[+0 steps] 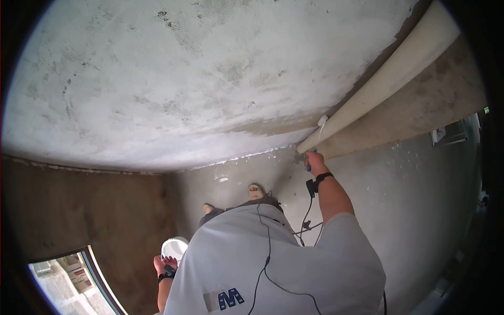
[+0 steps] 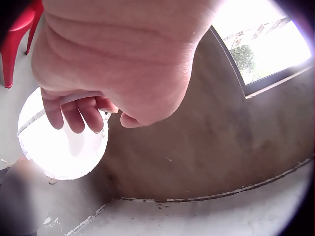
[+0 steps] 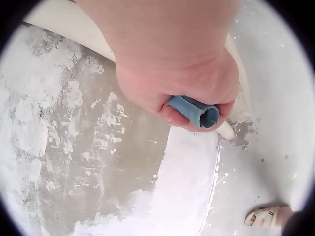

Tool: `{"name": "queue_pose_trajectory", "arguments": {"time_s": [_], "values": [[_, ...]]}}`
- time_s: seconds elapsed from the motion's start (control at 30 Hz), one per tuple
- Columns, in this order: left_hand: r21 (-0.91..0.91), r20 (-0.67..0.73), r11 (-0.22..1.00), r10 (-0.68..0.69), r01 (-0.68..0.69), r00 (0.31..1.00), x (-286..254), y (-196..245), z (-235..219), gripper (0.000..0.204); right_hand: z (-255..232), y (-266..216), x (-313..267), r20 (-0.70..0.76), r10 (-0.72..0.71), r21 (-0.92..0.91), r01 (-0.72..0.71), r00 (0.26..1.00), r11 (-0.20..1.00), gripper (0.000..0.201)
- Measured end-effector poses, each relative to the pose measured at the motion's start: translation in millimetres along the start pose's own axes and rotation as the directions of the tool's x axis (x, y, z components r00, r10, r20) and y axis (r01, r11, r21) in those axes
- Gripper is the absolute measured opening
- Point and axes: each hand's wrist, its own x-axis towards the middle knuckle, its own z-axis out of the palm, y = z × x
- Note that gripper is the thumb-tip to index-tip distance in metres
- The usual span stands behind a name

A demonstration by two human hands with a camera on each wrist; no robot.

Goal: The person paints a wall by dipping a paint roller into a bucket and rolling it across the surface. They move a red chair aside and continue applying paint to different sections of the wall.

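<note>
My right hand (image 1: 316,164) grips the blue handle (image 3: 189,110) of a small paint roller. The roller's white head (image 1: 323,121) is against the wall beside the large pipe, with its thin frame running down to the hand. In the right wrist view the right hand (image 3: 177,78) hides most of the roller, and the handle's hollow end shows. At my left side, the left hand (image 1: 165,264) holds a white bucket (image 1: 178,242). The left wrist view shows the fingers of the left hand (image 2: 113,64) curled round the bucket's handle, above the bright bucket (image 2: 69,152).
A patchy white wall (image 1: 184,68) has fresh white along its bottom. A thick cream pipe (image 1: 394,63) runs down the corner. A brown wall (image 1: 105,210) with a window (image 1: 73,278) stands left. A red stool (image 2: 15,44) is behind the bucket. Cables (image 1: 269,236) hang over the shirt.
</note>
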Motion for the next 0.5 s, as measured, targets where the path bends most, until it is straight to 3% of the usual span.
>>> {"name": "queue_pose_trajectory", "arguments": {"time_s": [0.07,0.1,0.17,0.2,0.27,0.3,0.37,0.4,0.43,0.47,0.5], "values": [[-0.008,-0.01,0.981,0.193,-0.193,0.981,-38,-1,19,0.021,8,5,-3,0.042,0.002,-0.069,0.001,0.999,0.998,0.021],[-0.008,-0.018,0.981,0.193,-0.193,0.981,-30,4,14,0.021,11,10,-5,0.044,0.007,-0.074,-0.004,0.999,0.997,0.021],[0.05,0.091,0.986,0.154,-0.159,0.984,-1,23,8,0.023,22,22,-13,0.126,-0.036,-0.275,0.069,0.991,0.959,0.024],[0.069,0.138,0.984,0.155,-0.165,0.978,4,29,8,0.024,28,31,-16,0.125,-0.032,-0.277,0.066,0.992,0.959,0.024],[0.081,0.103,0.984,0.149,-0.158,0.983,14,38,11,0.024,42,50,-25,0.169,-0.089,-0.523,0.165,0.982,0.836,0.027],[0.094,0.073,0.984,0.147,-0.153,0.986,15,44,15,0.023,49,58,-31,0.167,-0.087,-0.522,0.163,0.982,0.837,0.027],[0.109,0.081,0.982,0.143,-0.151,0.986,19,55,18,0.022,68,68,-50,0.277,-0.032,-0.709,0.227,0.96,0.668,0.032],[0.137,0.116,0.982,0.116,-0.132,0.986,22,61,17,0.022,81,70,-60,0.272,-0.033,-0.705,0.222,0.962,0.673,0.032],[0.167,0.148,0.979,0.088,-0.113,0.985,22,68,17,0.021,94,72,-70,0.427,-0.194,-0.708,0.46,0.883,0.536,0.031],[0.175,0.147,0.978,0.089,-0.114,0.985,21,73,16,0.021,108,74,-83,0.578,-0.317,-0.664,0.659,0.752,0.353,0.03],[0.191,0.146,0.972,0.111,-0.138,0.983,6,72,22,0.021,126,69,-100,0.592,-0.247,-0.668,0.638,0.767,0.382,0.03]]}}
